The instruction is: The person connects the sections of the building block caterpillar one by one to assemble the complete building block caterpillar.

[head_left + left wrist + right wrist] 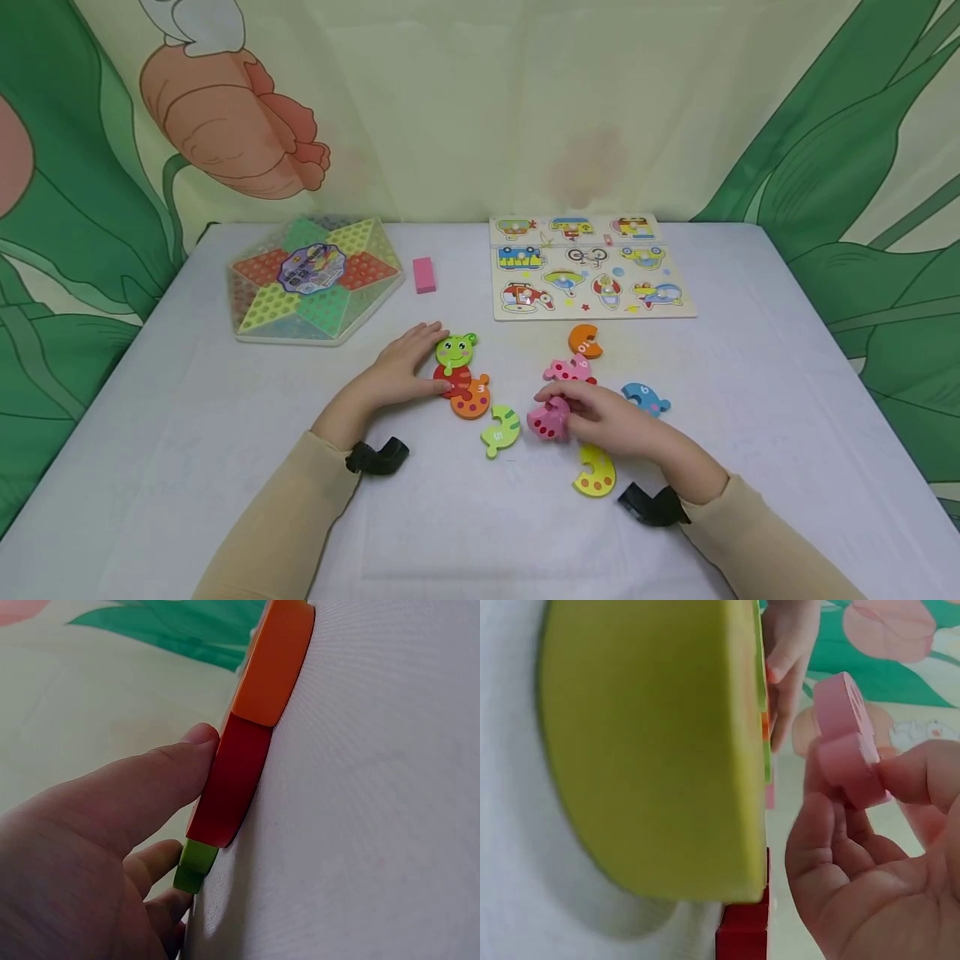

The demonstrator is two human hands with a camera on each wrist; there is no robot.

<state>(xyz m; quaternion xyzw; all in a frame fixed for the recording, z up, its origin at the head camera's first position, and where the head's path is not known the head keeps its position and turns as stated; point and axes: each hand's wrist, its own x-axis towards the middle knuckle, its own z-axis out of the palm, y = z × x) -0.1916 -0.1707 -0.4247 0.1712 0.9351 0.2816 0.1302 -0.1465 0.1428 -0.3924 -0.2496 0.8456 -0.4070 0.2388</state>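
The left hand [393,367] rests with spread, nearly straight fingers beside a green caterpillar head [454,352] and a red piece [452,379]; its thumb touches the red piece [229,780]. Joined below is an orange piece [472,400] marked 3. The right hand [607,417] pinches a pink dotted piece [548,419] between thumb and fingers; the right wrist view shows the pink piece [847,742] held up off the table. A light green piece [501,431] marked 5 lies between the hands. Under the right hand is a yellow piece [597,472].
Beyond the right hand lie another pink piece [567,369], an orange piece [585,342] and a blue piece [645,398]. Farther back are a vehicle puzzle board [592,279], a pink block [423,275] and a clear hexagonal box [315,279] of beads.
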